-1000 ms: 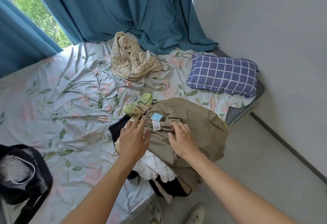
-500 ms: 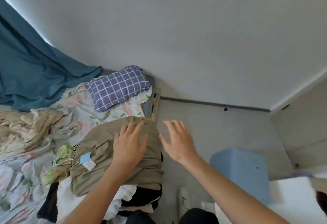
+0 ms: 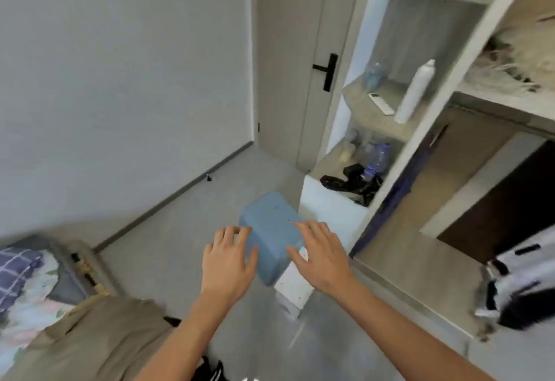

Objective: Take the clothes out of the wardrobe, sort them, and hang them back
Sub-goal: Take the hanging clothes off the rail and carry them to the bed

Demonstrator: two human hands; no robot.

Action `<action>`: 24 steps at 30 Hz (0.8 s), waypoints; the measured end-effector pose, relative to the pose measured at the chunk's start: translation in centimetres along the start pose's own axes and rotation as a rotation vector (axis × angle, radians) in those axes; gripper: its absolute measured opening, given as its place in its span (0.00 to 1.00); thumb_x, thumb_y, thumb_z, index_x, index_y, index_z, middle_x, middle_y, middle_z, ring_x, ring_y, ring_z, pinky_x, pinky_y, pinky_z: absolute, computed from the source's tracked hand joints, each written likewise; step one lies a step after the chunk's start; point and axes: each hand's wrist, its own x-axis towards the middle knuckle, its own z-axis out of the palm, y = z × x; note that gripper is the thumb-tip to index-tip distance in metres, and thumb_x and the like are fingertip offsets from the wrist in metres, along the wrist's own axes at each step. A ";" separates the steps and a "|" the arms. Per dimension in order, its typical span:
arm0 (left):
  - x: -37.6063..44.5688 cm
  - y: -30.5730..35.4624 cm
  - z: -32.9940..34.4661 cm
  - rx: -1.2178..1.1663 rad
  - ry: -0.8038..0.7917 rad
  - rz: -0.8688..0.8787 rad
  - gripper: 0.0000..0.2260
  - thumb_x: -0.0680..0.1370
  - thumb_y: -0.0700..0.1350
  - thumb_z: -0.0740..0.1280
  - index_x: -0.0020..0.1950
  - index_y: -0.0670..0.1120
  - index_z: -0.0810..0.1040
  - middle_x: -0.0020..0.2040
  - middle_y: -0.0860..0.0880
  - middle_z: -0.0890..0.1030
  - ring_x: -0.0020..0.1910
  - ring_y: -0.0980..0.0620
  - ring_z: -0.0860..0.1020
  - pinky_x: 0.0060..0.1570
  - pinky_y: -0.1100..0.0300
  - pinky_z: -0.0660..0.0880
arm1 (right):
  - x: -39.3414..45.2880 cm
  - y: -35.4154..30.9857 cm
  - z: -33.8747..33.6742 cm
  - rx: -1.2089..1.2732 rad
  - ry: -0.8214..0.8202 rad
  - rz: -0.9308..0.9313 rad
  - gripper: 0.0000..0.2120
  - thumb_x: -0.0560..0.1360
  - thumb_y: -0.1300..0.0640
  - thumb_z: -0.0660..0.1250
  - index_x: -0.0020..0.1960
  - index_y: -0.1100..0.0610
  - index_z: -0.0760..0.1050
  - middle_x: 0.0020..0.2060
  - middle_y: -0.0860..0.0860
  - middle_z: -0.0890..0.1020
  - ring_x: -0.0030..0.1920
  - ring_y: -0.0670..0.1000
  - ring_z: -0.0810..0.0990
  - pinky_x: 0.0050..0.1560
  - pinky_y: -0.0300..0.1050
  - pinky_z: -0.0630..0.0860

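In the head view, the left hand and right hand hovered over the floor with fingers spread, each grip wide and holding nothing. One khaki cotton garment lay on the bed at lower left; one black-and-white garment showed inside the pale wooden wardrobe. Judging by this, the taking-out step was in hand; next called for reaching right to that garment. One blue plastic stool stood between.

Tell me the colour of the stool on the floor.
Light blue; the stool shows in the head view.
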 end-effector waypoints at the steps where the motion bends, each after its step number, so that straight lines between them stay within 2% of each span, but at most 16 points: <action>1: 0.7 2.5 0.6 -0.012 0.005 0.058 0.20 0.79 0.57 0.59 0.65 0.49 0.79 0.55 0.49 0.79 0.54 0.44 0.78 0.45 0.49 0.75 | -1.3 2.2 -1.2 -0.003 0.039 0.048 0.28 0.80 0.35 0.56 0.75 0.47 0.67 0.66 0.46 0.74 0.67 0.53 0.71 0.63 0.54 0.73; 7: 2.0 18.7 4.6 -0.075 -0.026 0.324 0.19 0.80 0.57 0.58 0.65 0.50 0.78 0.55 0.49 0.79 0.54 0.45 0.77 0.47 0.49 0.72 | -11.3 14.2 -7.6 0.007 0.172 0.300 0.28 0.81 0.36 0.54 0.76 0.49 0.66 0.62 0.45 0.73 0.63 0.51 0.72 0.63 0.52 0.74; 10: 1.7 25.5 6.1 -0.098 -0.080 0.383 0.20 0.81 0.57 0.58 0.69 0.52 0.75 0.58 0.51 0.77 0.57 0.46 0.75 0.50 0.49 0.72 | -15.3 18.8 -10.4 -0.008 0.205 0.369 0.28 0.82 0.37 0.56 0.77 0.49 0.65 0.62 0.46 0.73 0.63 0.51 0.72 0.64 0.50 0.73; 16: 0.0 40.7 9.5 -0.133 -0.122 0.553 0.23 0.79 0.59 0.56 0.69 0.50 0.76 0.57 0.49 0.77 0.56 0.44 0.76 0.48 0.49 0.73 | -23.5 28.4 -16.4 -0.020 0.312 0.498 0.27 0.82 0.39 0.58 0.77 0.50 0.65 0.63 0.46 0.73 0.63 0.51 0.72 0.63 0.50 0.73; 20: -0.7 47.0 11.3 -0.115 -0.159 0.606 0.25 0.79 0.59 0.54 0.70 0.49 0.75 0.58 0.49 0.76 0.58 0.44 0.75 0.49 0.49 0.74 | -26.9 33.8 -19.1 -0.026 0.349 0.580 0.27 0.82 0.39 0.59 0.77 0.51 0.66 0.64 0.47 0.74 0.64 0.51 0.72 0.63 0.52 0.75; 24: -0.4 49.9 12.9 -0.112 -0.186 0.625 0.26 0.80 0.60 0.53 0.71 0.48 0.74 0.59 0.48 0.76 0.57 0.44 0.75 0.50 0.48 0.75 | -28.0 37.4 -19.8 0.019 0.368 0.641 0.28 0.82 0.39 0.60 0.78 0.49 0.65 0.66 0.47 0.73 0.67 0.51 0.71 0.65 0.49 0.74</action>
